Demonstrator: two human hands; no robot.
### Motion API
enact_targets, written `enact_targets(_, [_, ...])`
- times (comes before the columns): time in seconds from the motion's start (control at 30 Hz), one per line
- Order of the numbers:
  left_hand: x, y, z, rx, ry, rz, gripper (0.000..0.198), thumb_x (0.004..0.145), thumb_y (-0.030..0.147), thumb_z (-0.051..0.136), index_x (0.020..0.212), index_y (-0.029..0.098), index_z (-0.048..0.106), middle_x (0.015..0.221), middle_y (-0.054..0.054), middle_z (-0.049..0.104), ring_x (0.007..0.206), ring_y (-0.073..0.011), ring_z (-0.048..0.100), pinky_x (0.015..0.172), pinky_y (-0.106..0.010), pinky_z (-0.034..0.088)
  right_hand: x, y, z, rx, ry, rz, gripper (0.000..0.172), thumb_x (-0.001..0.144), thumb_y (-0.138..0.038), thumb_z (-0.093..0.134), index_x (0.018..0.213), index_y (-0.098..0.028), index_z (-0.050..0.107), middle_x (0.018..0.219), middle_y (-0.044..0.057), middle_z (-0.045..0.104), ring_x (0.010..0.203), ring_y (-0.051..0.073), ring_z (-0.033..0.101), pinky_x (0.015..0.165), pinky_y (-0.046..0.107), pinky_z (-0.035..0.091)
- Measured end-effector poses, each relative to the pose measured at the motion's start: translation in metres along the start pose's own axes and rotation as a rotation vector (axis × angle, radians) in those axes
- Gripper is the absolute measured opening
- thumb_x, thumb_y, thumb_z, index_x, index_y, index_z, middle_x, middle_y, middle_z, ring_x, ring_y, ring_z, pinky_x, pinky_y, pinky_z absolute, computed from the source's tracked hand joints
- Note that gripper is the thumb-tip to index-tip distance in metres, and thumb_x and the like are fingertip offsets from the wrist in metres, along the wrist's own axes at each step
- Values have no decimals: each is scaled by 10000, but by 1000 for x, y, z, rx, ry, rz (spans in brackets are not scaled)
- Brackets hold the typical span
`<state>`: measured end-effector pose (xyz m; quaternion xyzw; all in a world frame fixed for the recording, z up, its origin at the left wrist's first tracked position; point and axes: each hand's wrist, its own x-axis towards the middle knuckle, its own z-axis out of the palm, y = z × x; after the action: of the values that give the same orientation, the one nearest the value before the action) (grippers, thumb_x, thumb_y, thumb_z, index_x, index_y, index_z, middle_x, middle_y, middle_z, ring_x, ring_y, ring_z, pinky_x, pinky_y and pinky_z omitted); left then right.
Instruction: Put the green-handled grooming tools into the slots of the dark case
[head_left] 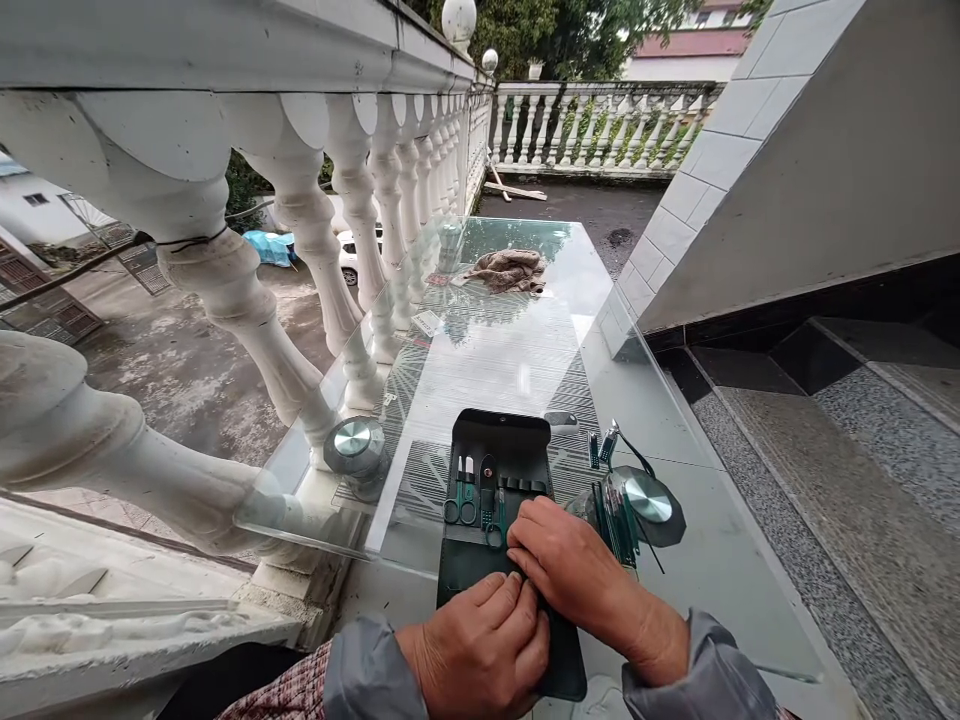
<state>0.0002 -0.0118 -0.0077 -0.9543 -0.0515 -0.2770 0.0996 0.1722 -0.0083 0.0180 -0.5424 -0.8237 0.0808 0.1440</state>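
A black manicure case (501, 428) lies unfolded on the glass tabletop, its lower flap under my hands. Small green-handled scissors (460, 508) and other grooming tools stand in its loops, with a second green pair (495, 535) beside my right hand. My left hand (484, 645) is closed over the lower half of the case. Against its fingertips, my right hand (566, 560) is closed in a pinch at the case's right edge. Whatever lies between the fingers is hidden. Right of the case are a bunch of thin green tools (616, 522) and nail clippers (606, 445).
A crumpled brown cloth (508, 270) lies toward the far end of the glass table (660, 420). Round metal-topped supports (355, 440) hold the glass. White balusters (315, 240) run along the left; stone steps (847, 480) rise at the right.
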Motion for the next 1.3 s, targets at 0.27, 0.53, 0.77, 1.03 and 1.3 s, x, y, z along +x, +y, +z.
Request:
enact_targets(0.27, [2, -2, 0, -20, -8, 15, 367, 839, 270, 410, 1038, 27, 600, 959, -158, 644, 954, -260, 613, 866, -372, 488, -9, -2, 3, -7, 231, -185, 216, 846, -119, 433, 654, -170, 517, 672, 34, 498, 678, 147, 404, 599, 274, 327])
enact_targets(0.53, [-4, 1, 1, 34, -52, 16, 375, 849, 311, 419, 1065, 49, 579, 1084, -183, 619, 984, -254, 608, 879, -371, 485, -26, -2, -31, 436, 211, -53, 176, 810, -111, 491, 657, -194, 469, 649, -13, 482, 614, 99, 451, 546, 218, 382])
enact_targets(0.77, [-3, 0, -2, 42, -88, 15, 370, 855, 330, 433, 1074, 67, 575, 1117, -173, 614, 1019, -259, 597, 890, -370, 482, -29, 42, -59, 222, 459, 91, 119, 828, -176, 517, 712, -200, 518, 698, 2, 529, 648, 116, 490, 604, 243, 399])
enact_targets(1.03, [-4, 1, 2, 40, -83, 12, 377, 846, 331, 436, 1084, 73, 574, 1140, -173, 605, 1031, -260, 594, 900, -372, 476, -3, 93, -24, -284, 407, 187, 195, 847, -183, 461, 686, -188, 573, 694, 32, 566, 718, 155, 497, 627, 262, 354])
enact_targets(1.3, [-3, -3, -1, 27, -89, 30, 373, 849, 333, 435, 1075, 73, 580, 1133, -166, 612, 1027, -251, 596, 906, -361, 479, -4, 107, -20, -266, 218, 301, 205, 852, -219, 453, 735, -209, 621, 792, 40, 592, 783, 173, 506, 618, 273, 366])
